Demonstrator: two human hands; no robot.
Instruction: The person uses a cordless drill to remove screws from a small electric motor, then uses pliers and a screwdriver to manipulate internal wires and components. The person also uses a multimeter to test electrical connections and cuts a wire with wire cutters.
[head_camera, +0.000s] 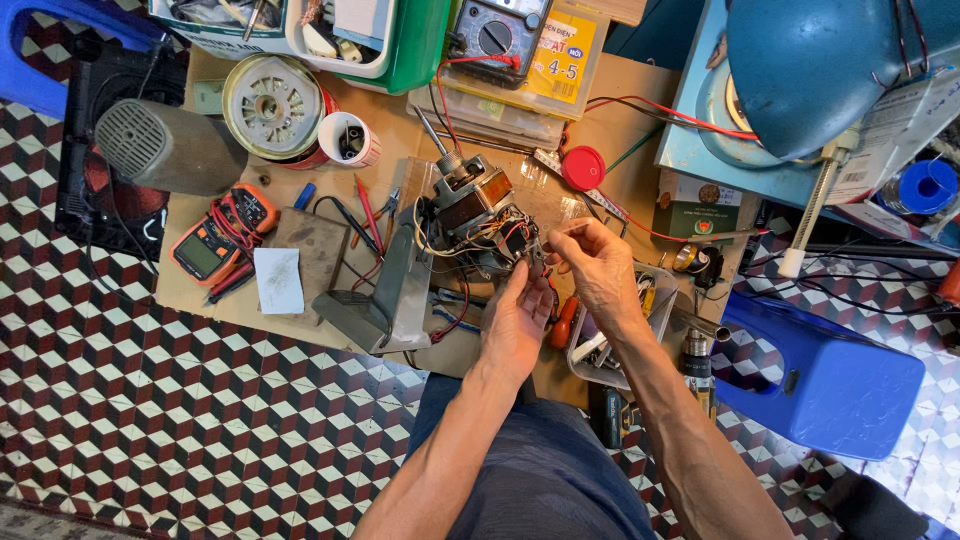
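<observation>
At mid-bench, you are pinching the loose wires of the small electric motor with both hands: left hand supporting beneath, right hand closing narrow on a lead. Motor likely heavy, rigid; wiring thin, fragile — grip its metal frame.

A small electric motor stands tilted on the cardboard-covered surface, its bare steel shaft pointing up and away. Its copper-coloured core sits in a grey metal frame. A loose tangle of white, red and black wires spills from its near end, reaching the two hands just beside it.
</observation>
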